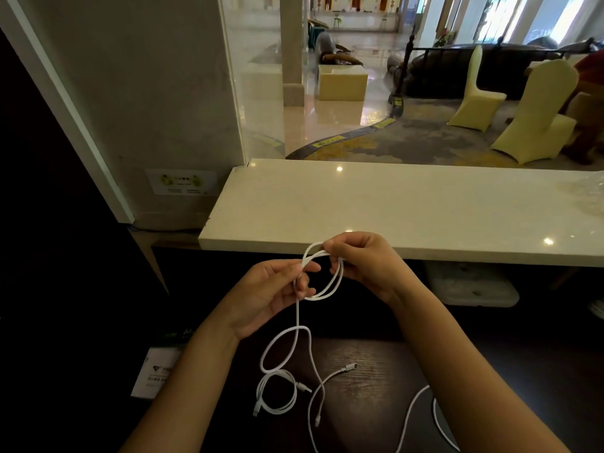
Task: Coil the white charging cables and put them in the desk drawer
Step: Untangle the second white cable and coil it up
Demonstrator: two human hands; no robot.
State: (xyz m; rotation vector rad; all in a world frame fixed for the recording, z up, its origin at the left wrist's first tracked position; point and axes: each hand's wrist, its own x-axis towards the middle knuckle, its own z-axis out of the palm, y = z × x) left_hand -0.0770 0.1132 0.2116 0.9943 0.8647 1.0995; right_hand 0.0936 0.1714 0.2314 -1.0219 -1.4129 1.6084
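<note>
You've got the white cable looped above the dark desk, right hand pinching the coil closed while your left hand pinches and feeds the slack.

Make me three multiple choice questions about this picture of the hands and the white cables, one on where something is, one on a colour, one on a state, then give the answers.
1. Where does the coiled cable that nobody holds lie?
A. on the dark desk
B. on the pale counter
C. on a chair

2. What colour are the covered chairs beyond the glass?
A. red
B. cream
C. blue

3. What are the hands doing with the held cable?
A. both grip a loop of it
B. only the left hand touches it
C. neither touches it

Answers: 1 A, it rests on the dark wood desk below the hands. 2 B, pale cream covers. 3 A, left hand and right hand both grip the loop.
</note>
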